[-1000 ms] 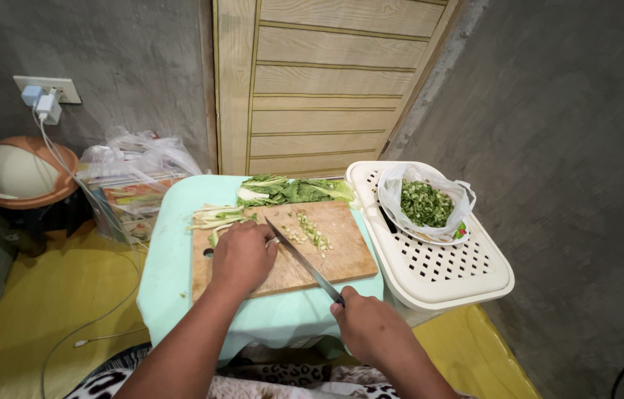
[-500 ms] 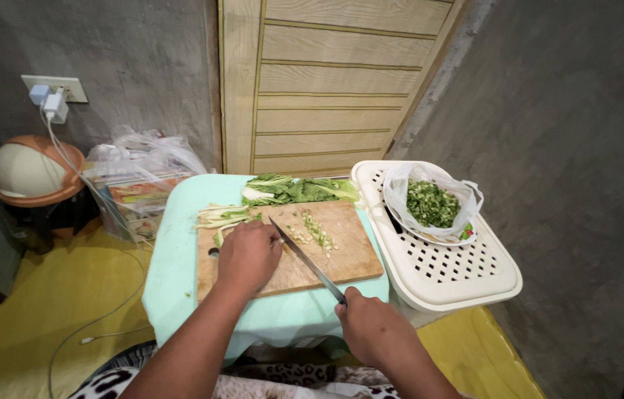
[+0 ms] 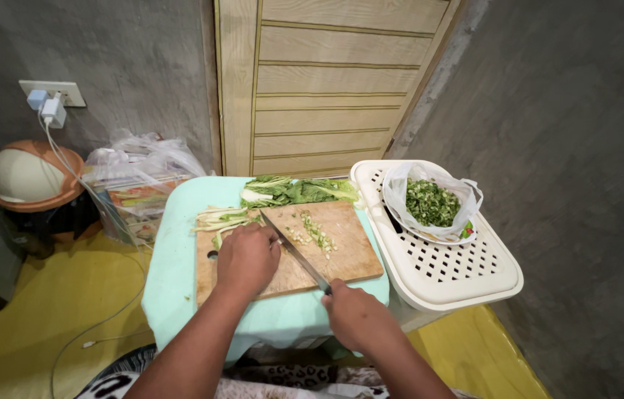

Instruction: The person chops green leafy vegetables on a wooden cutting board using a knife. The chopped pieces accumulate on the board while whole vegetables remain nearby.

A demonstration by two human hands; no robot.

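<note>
Right hand grips the knife closed, left hand pins stems on the board; fingertips best stay curled back from the blade.

A clear crumpled plastic bag stands on the floor at far left beside the tabletop, with colourful red, green and yellow printed packages inside it. At far right, a thin whitish plastic bag sits open on a white perforated basket lid, holding chopped greens.
</note>
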